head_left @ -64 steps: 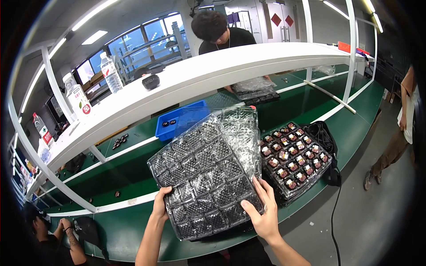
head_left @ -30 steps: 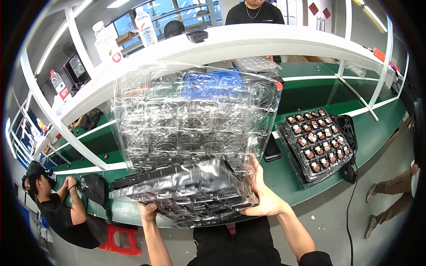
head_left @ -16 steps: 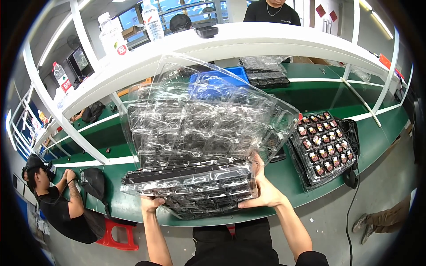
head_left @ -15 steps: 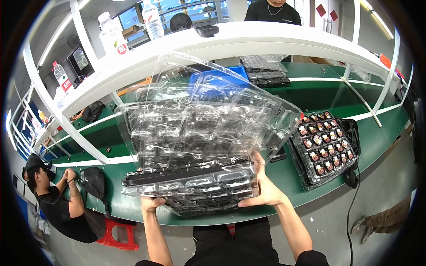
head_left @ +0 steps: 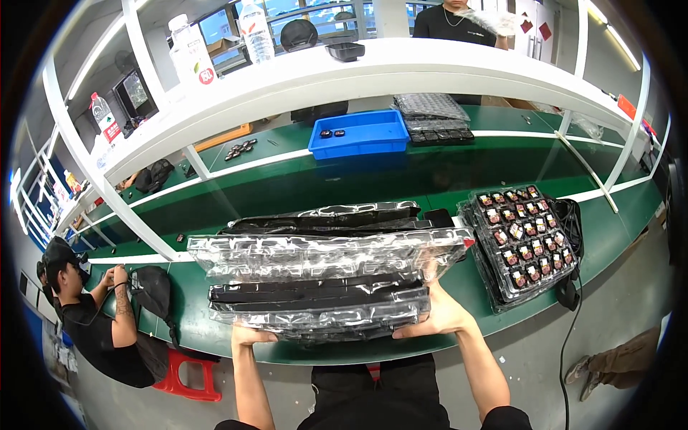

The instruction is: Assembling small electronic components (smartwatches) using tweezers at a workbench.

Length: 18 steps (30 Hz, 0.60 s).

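A thick stack of clear plastic blister trays (head_left: 315,309), with black layers in it, stands on edge in front of me at the near side of the green table. My left hand (head_left: 252,335) grips its lower left corner, thumb along the near face and the other fingers hidden behind it. Closed on the right end of the same stack is my right hand (head_left: 441,315), its thumb on the near face. Just beyond, more clear trays (head_left: 326,251) lean close against the stack. Behind these lies another bundle of black and clear trays (head_left: 322,217).
At right, a tray of small dark items (head_left: 523,236) tops a pile beside a black bag (head_left: 567,222). A blue bin (head_left: 362,136) holds two small black pieces. A white shelf (head_left: 401,64) carrying bottles crosses above. A person (head_left: 107,308) sits at left.
The clear trays that fanned upward have dropped and show edge-on, uncovering the blue bin and the bundle behind. My hands keep their hold. The person opposite now raises clear plastic.
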Each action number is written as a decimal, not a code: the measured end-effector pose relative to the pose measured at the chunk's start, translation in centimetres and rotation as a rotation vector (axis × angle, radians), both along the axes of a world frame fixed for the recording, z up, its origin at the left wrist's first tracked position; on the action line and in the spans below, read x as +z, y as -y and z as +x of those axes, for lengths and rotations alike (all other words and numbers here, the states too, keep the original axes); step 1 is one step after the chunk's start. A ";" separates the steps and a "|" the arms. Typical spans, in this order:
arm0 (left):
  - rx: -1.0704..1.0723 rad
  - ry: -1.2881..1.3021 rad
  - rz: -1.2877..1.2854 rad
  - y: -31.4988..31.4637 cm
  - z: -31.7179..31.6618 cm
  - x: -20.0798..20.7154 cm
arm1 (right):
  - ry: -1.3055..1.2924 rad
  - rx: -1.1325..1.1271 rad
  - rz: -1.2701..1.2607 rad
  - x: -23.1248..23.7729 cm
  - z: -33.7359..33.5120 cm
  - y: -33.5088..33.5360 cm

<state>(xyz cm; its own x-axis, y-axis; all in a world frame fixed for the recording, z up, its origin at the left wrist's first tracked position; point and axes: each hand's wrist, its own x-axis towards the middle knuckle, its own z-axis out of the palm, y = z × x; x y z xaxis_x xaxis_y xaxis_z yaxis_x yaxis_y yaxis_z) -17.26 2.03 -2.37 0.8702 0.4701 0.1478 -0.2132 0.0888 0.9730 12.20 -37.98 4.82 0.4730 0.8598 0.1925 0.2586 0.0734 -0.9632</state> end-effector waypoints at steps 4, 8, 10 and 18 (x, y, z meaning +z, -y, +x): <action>0.030 0.078 -0.104 -0.7 -0.9 -2.9 | 0.151 0.042 -0.083 -0.1 0.4 0.0; -0.016 0.226 -0.165 -3.3 -3.0 -7.3 | 0.058 0.032 -0.039 0.5 -0.4 -0.2; -0.074 0.255 -0.193 -3.5 -3.0 -7.6 | -0.101 0.059 0.024 1.8 -1.0 -0.6; 0.131 0.316 -0.178 1.7 2.3 -2.7 | -0.190 0.075 0.109 0.4 -0.2 -1.1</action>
